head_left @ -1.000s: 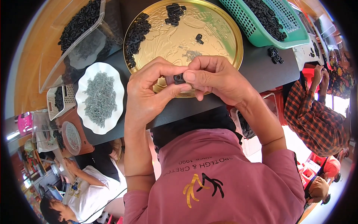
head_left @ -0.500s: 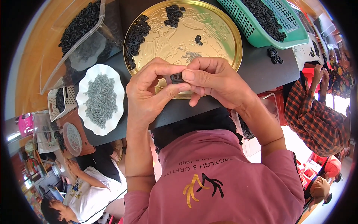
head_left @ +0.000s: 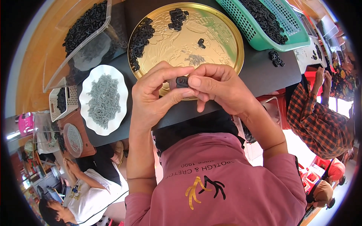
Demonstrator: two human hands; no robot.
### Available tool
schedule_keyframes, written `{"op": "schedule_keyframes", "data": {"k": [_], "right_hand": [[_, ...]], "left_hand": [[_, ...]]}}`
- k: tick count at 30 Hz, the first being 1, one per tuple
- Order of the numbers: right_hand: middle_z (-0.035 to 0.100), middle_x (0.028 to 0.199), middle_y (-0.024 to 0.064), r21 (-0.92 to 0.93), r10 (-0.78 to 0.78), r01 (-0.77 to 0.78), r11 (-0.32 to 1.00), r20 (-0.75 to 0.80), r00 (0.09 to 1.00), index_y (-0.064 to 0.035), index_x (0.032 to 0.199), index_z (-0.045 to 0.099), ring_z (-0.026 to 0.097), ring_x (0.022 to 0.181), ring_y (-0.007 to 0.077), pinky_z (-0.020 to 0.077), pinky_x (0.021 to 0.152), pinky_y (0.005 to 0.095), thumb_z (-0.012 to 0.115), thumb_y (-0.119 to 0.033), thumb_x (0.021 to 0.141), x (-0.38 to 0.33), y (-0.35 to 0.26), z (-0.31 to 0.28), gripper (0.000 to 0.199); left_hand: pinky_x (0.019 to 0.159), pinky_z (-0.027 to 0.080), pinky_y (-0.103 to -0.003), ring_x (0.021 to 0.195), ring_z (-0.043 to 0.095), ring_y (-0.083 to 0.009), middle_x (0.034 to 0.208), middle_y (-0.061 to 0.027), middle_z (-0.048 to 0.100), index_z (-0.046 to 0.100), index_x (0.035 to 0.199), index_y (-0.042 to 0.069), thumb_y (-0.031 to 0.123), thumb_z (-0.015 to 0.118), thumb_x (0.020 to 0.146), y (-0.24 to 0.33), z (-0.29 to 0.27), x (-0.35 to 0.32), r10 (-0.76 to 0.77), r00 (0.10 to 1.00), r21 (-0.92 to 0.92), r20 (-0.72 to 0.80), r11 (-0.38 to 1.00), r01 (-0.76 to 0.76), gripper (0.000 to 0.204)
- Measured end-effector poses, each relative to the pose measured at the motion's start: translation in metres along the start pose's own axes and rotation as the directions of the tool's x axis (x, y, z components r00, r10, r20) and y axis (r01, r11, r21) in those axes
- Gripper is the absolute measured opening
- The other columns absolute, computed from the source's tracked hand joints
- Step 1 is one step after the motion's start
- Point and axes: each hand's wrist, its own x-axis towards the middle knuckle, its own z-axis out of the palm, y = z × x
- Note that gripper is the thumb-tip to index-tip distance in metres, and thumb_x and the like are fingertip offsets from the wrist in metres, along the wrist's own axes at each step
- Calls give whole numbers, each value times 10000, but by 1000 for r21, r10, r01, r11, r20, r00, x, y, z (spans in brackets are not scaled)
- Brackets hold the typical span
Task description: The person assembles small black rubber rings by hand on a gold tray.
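A small black plastic part [head_left: 181,81] with small openings in its face is held over the near edge of a round gold tray [head_left: 222,28]. My left hand [head_left: 151,92] pinches it from the left between thumb and forefinger. From the right, my right hand [head_left: 222,88] presses thumb and fingers against it, hiding that end; whether a tiny piece is also in those fingers cannot be seen. On the tray lie black parts in a left heap [head_left: 141,41], a smaller group [head_left: 177,19], a few near the middle [head_left: 201,43], and a little pile of thin metal pieces [head_left: 195,59].
Left of my hands stands a white scalloped dish [head_left: 83,103] of small grey screw-like pieces [head_left: 105,100]. Behind it is a clear bin [head_left: 77,51] with black parts. A green basket [head_left: 256,39] of black parts stands far right, several loose ones [head_left: 276,59] beside it. People sit on both sides.
Both hands keep their grip on the black part, which seems slightly turned, its face showing more. The whole view has shifted a little.
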Motion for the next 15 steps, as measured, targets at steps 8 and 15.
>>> {"op": "schedule_keyframes", "data": {"k": [8, 15], "right_hand": [[657, 805, 19, -820, -758, 321, 474, -195, 622, -1, 945, 682, 596, 716, 59, 494, 605, 230, 657, -122, 873, -18, -78, -29, 143], [642, 857, -3, -977, -923, 186, 106, -27, 383, -15, 1061, 668, 549, 740, 23, 426, 636, 165, 642, -128, 896, -20, -112, -65, 202]], "left_hand": [[618, 388, -194, 665, 463, -59, 769, 18, 510, 625, 1177, 36, -13, 750, 722, 0, 5, -16, -161, 984, 22, -71, 986, 163, 475], [643, 445, -255, 726, 571, -169, 853, -77, 616, 672, 1062, 3, 11, 599, 835, 30, 12, -18, 46, 997, 84, 61, 995, -51, 239]]}}
